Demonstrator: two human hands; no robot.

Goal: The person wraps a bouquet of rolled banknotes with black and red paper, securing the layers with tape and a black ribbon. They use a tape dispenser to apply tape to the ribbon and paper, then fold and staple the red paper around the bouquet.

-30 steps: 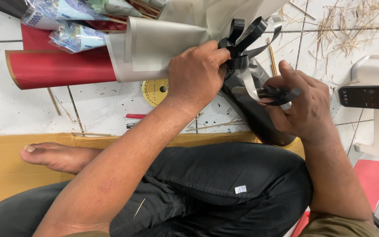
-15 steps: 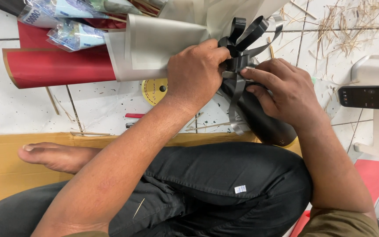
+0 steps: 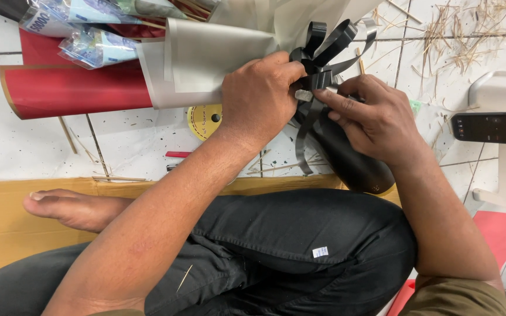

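Hands closed: left hand point(image 3: 259, 93) around bouquet neck point(image 3: 206, 64), right hand point(image 3: 370, 120) pinching black ribbon bow point(image 3: 326, 44).

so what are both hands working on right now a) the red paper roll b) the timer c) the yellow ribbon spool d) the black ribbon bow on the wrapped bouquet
d: the left hand grips the bouquet's neck at the black ribbon bow, and the right hand pinches the ribbon just below it; the yellow ribbon spool lies untouched on the tiles.

Black glossy ribbon bow point(image 3: 323, 44), grey and red wrapping paper point(image 3: 77, 90). Yellow ribbon spool point(image 3: 205, 120), white speckled floor tiles point(image 3: 24, 146). Black trousers point(image 3: 300, 246), brown cardboard point(image 3: 1, 216).
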